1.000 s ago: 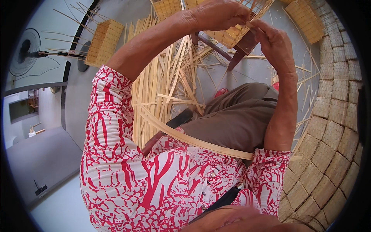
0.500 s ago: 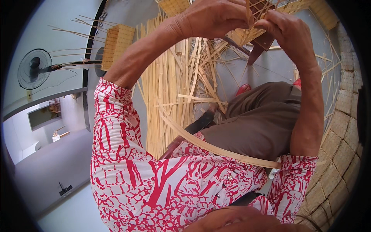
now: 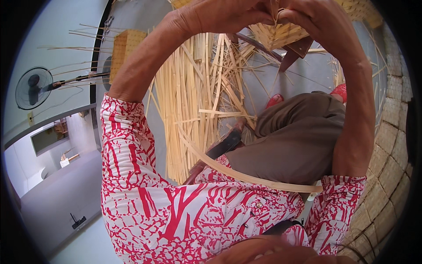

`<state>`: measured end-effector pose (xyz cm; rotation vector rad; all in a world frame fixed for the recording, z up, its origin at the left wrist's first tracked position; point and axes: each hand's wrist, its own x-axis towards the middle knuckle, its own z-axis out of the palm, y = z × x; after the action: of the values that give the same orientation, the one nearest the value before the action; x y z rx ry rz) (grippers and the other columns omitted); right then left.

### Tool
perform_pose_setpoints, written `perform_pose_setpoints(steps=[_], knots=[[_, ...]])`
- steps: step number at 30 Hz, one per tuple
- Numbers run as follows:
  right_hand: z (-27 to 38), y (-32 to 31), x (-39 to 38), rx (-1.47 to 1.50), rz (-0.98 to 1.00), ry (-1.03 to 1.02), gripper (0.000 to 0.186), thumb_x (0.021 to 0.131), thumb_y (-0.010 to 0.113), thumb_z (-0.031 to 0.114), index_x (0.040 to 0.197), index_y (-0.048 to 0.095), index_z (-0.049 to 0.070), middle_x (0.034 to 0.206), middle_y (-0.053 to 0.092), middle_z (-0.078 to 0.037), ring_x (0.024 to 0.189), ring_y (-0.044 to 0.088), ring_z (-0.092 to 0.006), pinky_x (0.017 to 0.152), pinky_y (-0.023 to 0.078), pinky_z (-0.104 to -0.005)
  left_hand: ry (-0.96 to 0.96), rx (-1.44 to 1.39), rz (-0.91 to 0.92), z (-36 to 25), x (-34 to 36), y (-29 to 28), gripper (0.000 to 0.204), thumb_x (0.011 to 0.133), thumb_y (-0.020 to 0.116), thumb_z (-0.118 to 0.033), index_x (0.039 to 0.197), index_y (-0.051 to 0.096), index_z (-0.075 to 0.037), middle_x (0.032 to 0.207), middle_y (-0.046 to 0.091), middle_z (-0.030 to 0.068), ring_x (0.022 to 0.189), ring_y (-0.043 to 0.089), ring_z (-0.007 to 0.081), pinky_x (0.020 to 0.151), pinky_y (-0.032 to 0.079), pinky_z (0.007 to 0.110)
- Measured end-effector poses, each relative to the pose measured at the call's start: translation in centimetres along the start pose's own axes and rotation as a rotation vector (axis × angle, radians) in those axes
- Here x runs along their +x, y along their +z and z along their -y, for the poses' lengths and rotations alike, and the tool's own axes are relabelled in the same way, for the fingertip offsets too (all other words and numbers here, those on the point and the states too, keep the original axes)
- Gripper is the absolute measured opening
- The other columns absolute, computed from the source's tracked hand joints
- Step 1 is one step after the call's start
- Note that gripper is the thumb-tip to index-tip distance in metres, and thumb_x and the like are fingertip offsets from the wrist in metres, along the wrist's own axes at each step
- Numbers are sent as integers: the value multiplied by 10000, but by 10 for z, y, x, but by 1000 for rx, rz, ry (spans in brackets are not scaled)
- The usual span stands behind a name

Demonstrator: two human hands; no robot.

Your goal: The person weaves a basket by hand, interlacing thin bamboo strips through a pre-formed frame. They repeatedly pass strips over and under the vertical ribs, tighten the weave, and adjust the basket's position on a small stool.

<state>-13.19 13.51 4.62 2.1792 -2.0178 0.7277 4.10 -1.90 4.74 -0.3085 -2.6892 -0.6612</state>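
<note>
At the top edge of the picture my left hand (image 3: 233,15) and my right hand (image 3: 316,17) meet, with fingertips closed on a thin bamboo strip (image 3: 275,10) that stands up between them. Just beneath the fingers is a woven bamboo basket (image 3: 274,37), its corner pointing toward me. It rests on a dark wooden stool (image 3: 300,46). The picture's edge cuts off the top of the basket and some of my fingers. A long curved bamboo strip (image 3: 246,177) lies across my lap, held by neither hand.
Many loose bamboo strips (image 3: 182,105) cover the floor at the left. Another woven basket (image 3: 125,55) with long strips sticking out stands beyond my left arm, near a fan (image 3: 34,88). Stacked woven panels (image 3: 387,136) line the right side. My legs (image 3: 290,141) stretch forward.
Both hands have moved upward to the picture's edge and come closer together, fingertips nearly touching around the strip. The basket and stool show slightly differently between my arms.
</note>
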Motion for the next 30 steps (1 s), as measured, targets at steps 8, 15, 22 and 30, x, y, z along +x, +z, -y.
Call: perform_pose_setpoints(steps=[8, 15, 22, 30], knots=[[-18, 19, 0, -93, -120, -12, 281, 913, 664, 352, 927, 692, 73, 699, 642, -104, 638, 630, -295, 576, 474, -388, -95, -73, -102, 25, -14, 7, 160, 903, 685, -167, 1013, 630, -65, 843, 659, 90, 743, 688, 207, 676, 545, 365], [-50, 23, -20, -32, -258, 311, 351, 890, 664, 473, 893, 687, 123, 719, 677, -81, 676, 674, -292, 595, 505, -419, -289, 15, -375, 28, -21, 25, 154, 872, 751, -150, 988, 734, -52, 818, 702, 24, 709, 668, 77, 649, 540, 242], [-31, 52, -17, 42, -54, 431, 199, 892, 668, 282, 933, 738, 101, 863, 711, -152, 783, 689, -350, 699, 533, -452, -396, -179, -527, 50, -18, 29, 84, 881, 742, -110, 905, 758, -31, 784, 673, -9, 673, 601, 25, 602, 503, 200], [-27, 63, -1, 1267, -357, 812, 206, 920, 470, 49, 1034, 641, 39, 800, 683, -37, 654, 594, -84, 595, 499, -227, -332, -230, -532, 57, -2, 39, 93, 869, 757, -106, 930, 762, -35, 787, 668, -18, 653, 565, 17, 574, 453, 189]])
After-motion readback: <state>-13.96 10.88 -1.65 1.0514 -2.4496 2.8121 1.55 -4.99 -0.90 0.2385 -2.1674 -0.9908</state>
